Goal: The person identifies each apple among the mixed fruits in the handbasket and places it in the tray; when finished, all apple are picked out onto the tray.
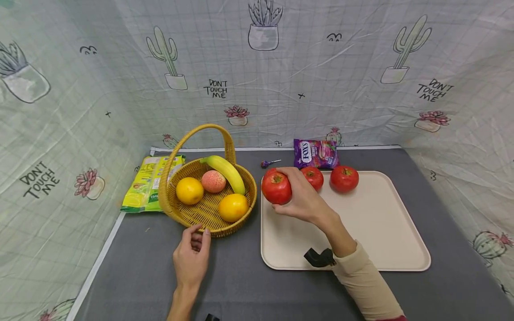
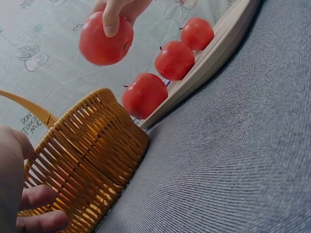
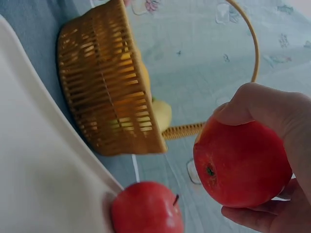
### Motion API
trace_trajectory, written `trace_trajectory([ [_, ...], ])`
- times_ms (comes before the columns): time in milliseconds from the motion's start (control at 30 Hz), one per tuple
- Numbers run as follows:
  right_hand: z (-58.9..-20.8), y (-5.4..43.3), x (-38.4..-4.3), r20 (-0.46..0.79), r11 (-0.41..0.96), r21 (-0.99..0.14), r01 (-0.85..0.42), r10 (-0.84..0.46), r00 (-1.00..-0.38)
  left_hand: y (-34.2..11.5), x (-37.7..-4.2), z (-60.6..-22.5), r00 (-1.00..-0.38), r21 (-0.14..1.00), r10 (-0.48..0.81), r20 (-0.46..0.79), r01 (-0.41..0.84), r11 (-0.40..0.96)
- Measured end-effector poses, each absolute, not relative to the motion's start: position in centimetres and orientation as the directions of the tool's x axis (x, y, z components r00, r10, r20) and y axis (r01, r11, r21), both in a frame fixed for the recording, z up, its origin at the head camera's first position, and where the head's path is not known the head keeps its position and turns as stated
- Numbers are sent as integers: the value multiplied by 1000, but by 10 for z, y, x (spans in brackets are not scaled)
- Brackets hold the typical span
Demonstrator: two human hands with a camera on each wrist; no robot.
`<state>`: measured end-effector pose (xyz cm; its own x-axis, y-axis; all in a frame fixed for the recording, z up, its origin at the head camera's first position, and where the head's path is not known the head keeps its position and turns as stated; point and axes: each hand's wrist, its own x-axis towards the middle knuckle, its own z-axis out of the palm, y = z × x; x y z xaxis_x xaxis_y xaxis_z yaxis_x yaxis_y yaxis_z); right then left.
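My right hand (image 1: pixel 302 199) grips a red apple (image 1: pixel 276 187) above the left end of a cream tray (image 1: pixel 373 232), thumb and fingers round its sides. Another red apple (image 1: pixel 312 177) and a third apple (image 1: pixel 344 179) sit along the tray's back edge. In the left wrist view a further apple (image 2: pixel 144 95) shows at the tray's end, mostly hidden in the head view. My left hand (image 1: pixel 192 256) is at the near rim of a yellow wicker basket (image 1: pixel 205 216), fingers loosely curled, fingertips right at the rim. The basket holds a banana (image 1: pixel 226 171), two oranges (image 1: pixel 233 207) and a pink bumpy fruit (image 1: pixel 213 181).
Partly behind the basket lies a yellow-green packet (image 1: pixel 142 189). A purple Fox's candy bag (image 1: pixel 316 154) rests behind the tray, with a small lollipop (image 1: pixel 270 163) to its left. Patterned cloth (image 1: pixel 281 89) surrounds the grey table (image 1: pixel 237 281).
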<state>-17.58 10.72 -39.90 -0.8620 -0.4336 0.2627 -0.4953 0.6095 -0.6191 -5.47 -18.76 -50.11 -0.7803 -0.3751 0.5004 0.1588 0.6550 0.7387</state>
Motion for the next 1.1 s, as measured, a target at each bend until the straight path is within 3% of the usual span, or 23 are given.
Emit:
trace_trajectory([
  [500, -397, 139, -183, 246, 648, -630, -428, -356, -901, -187, -56, -503, -773, 734, -374, 513, 169, 658],
  [1100, -391, 200, -194, 303, 659, -694, -290, -98, -948, -187, -57, -503, -768, 728, -378, 517, 161, 667],
])
